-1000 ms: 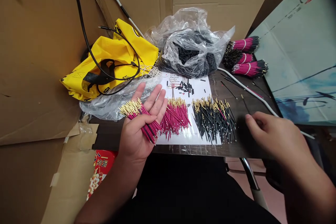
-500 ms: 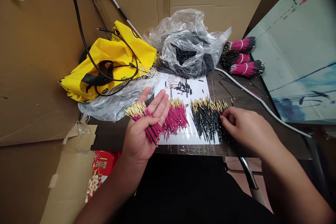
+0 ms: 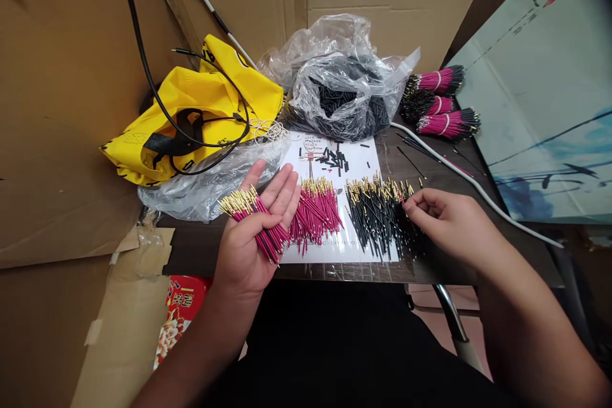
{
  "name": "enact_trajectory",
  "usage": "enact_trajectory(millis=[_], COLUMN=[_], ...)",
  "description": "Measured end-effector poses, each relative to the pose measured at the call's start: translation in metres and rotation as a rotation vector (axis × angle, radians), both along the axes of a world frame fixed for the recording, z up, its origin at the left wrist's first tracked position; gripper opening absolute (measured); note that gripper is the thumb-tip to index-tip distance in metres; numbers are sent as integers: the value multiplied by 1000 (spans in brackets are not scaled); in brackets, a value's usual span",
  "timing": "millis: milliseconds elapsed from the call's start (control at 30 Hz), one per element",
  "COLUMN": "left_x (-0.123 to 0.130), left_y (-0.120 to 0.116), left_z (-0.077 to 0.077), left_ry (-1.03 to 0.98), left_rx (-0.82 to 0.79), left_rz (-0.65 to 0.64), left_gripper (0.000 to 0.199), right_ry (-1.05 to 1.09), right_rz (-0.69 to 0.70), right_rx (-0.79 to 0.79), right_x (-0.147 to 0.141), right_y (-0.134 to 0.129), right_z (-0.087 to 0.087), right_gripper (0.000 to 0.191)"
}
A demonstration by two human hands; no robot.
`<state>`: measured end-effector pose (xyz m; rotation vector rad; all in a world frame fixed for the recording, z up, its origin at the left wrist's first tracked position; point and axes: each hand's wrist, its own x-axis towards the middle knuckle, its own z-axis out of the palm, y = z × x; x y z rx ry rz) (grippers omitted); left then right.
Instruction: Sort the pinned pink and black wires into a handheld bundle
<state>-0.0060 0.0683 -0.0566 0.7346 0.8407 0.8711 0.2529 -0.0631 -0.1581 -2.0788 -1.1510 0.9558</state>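
Note:
My left hand (image 3: 246, 252) cradles a bundle of magenta wires (image 3: 258, 223) with gold tips, pinned to the palm by the thumb; the other fingers are stretched out. A few black wires show in that bundle. Beside it, a pile of magenta wires (image 3: 318, 213) lies on a white printed sheet (image 3: 291, 255). My right hand (image 3: 437, 217) is pinched at the right edge of a pile of black wires (image 3: 375, 220) with gold tips. A bit of a magenta wire (image 3: 401, 199) shows at its fingertips, the rest hidden.
An open plastic bag (image 3: 344, 95) of small black tubes stands behind the sheet. Loose black tubes (image 3: 335, 158) lie on the paper. To the left is a yellow bag (image 3: 191, 89) with a black cable. Tied wire bundles (image 3: 447, 124) and a white cable (image 3: 459, 169) are at right.
My left hand with its bundle has shifted slightly left in view. The right hand has moved a little to the right, still pinched by the black wires.

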Motion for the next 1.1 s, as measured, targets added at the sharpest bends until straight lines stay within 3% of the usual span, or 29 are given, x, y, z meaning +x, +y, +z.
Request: enact_trajectory(millis=[100,200,400,500,567,667,800,1100], left_x=[-2,-4,-4,-3,-3,-2,1,9], left_y=[1,1,-1,-1,-1,0,1,0], left_z=[0,-1,2,2,2,2,2,1], left_ry=[-3,2,-7,-42,-61,-79,-88,-51], left_rx=[-2,-5,-9,-6,0,-1,-16,-11], left_rz=[10,0,-26,-52,-75,-102,-121,-156], left_gripper=[94,92,93,97,98,98,95,89], right_ry=[79,83,-223,-280,-169,227,607,953], right_rz=[-8,93,313,291,264,366,423,416], right_rx=[81,120,104,173,302,397,267,205], right_x=[-10,-31,-79,-90,-95,-106,-125,-130], right_y=[10,34,81,83,78,69,69,75], right_z=[12,27,42,48,56,68,69,52], right_gripper=[19,17,20,26,33,37,32,33])
